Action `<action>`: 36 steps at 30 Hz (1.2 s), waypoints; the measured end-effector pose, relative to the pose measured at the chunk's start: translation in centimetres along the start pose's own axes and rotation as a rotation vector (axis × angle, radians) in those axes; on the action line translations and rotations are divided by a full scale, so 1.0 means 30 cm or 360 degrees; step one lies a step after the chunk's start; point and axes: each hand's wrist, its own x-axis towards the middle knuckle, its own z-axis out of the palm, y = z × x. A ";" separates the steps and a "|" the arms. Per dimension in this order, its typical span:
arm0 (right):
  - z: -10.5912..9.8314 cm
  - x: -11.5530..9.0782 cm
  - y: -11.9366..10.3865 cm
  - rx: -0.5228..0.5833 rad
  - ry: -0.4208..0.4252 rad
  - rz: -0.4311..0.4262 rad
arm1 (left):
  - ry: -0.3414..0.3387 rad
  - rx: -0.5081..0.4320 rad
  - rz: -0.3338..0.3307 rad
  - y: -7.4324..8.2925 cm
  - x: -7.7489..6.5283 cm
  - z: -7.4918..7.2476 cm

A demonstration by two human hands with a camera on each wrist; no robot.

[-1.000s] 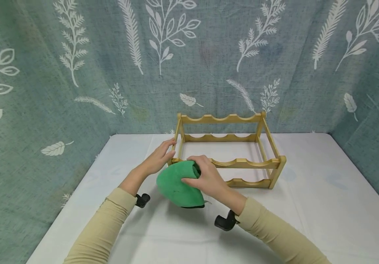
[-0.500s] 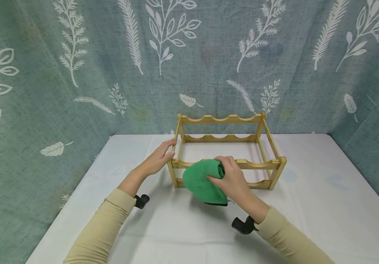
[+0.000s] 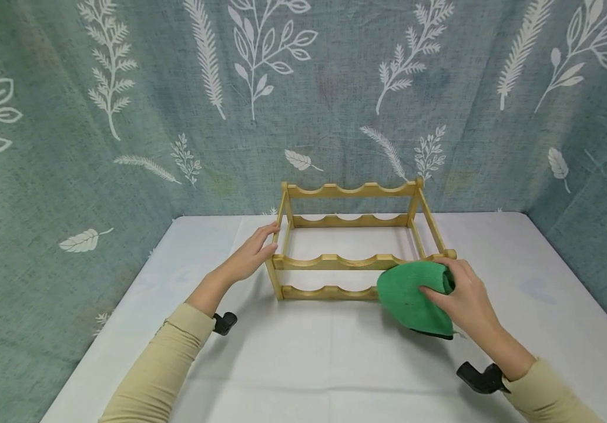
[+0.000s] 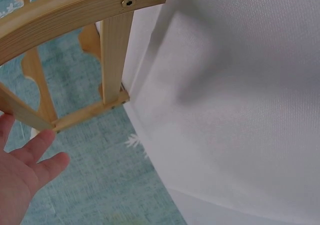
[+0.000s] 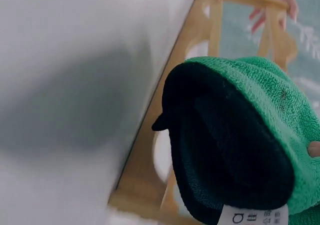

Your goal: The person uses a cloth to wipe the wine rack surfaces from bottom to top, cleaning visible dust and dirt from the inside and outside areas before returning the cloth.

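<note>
A wooden rack (image 3: 353, 262) with scalloped bars stands on the white table. My left hand (image 3: 251, 257) touches its left side rail, fingers extended; in the left wrist view the fingertips (image 4: 46, 137) lie right at the wood. At the rack's front right corner, my right hand (image 3: 467, 291) grips a folded green towel (image 3: 411, 295), thumb on the near side. The towel overlaps the right end of the front bars. Seen from the right wrist, the towel (image 5: 260, 92) has a dark trim along its curved fold and a white printed label (image 5: 254, 215). The right fingers are mostly hidden there.
White cloth covers the table (image 3: 282, 364). Behind and at both sides hangs a blue-green curtain (image 3: 218, 158) with white leaf prints. A black device sits at each wrist, one on the left (image 3: 225, 323) and one on the right (image 3: 480, 378).
My right hand has moved with the towel from left to right along the rack's front bars. The left hand stays at the left side rail, and the rack has not visibly shifted.
</note>
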 end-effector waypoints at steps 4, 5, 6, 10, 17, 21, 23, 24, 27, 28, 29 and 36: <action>-0.056 -0.015 0.048 -0.0043 0.0016 0.0092 | -0.0003 -0.0004 -0.0004 0.001 0.001 0.001; -0.066 -0.017 0.056 -0.0044 0.0011 0.0107 | -0.0001 -0.0002 -0.0002 0.002 0.001 0.002; -0.074 -0.019 0.062 -0.0043 0.0003 0.0110 | 0.0000 -0.0002 -0.0001 0.002 0.002 0.002; -0.081 -0.016 0.057 0.0039 -0.0022 -0.0015 | 0.0001 -0.0007 -0.0001 0.002 -0.004 0.001; -0.024 0.032 -0.036 0.0323 -0.0293 -0.0155 | 0.0008 -0.0011 0.0004 0.001 -0.004 0.003; 0.073 0.074 -0.121 0.0491 -0.0441 -0.0242 | 0.0011 -0.0005 0.0008 0.002 0.000 0.005; 0.133 0.093 -0.171 0.0554 -0.0488 -0.0262 | 0.0014 0.0000 0.0008 0.002 0.002 0.005; 0.164 0.101 -0.197 0.0578 -0.0516 -0.0260 | 0.0016 0.0002 0.0011 0.002 0.003 0.005; 0.255 0.121 -0.281 0.0654 -0.0571 -0.0246 | 0.0018 0.0001 0.0017 0.002 0.003 0.006; 0.284 0.125 -0.309 0.0667 -0.0575 -0.0260 | 0.0019 0.0002 0.0024 0.001 0.002 0.006; 0.311 0.129 -0.336 0.0672 -0.0570 -0.0286 | 0.0019 0.0004 0.0030 0.000 0.002 0.006; 0.430 0.156 -0.455 0.0483 -0.0363 -0.0488 | 0.0025 -0.0007 0.0021 -0.002 -0.003 0.005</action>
